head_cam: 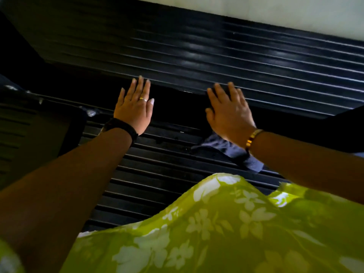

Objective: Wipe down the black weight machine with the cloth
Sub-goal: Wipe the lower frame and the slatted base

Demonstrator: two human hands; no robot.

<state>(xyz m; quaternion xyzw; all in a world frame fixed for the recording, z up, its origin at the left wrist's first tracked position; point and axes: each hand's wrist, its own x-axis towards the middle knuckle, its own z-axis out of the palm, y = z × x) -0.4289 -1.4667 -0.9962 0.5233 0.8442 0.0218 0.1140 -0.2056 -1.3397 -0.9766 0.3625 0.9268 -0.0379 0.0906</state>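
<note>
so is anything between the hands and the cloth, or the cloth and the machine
Nothing visible does. The cloth lies directly on the black weight machine, its upper edge hidden under the right hand. The left hand rests flat on the plates, only bare plates between it and the cloth.

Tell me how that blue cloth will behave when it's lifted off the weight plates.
The cloth lies crumpled across the ribbed weight plates, so it will probably go limp and droop. It looks thin, so likely light. One end seems tucked under the right hand, so it may snag until that hand lifts.
</note>
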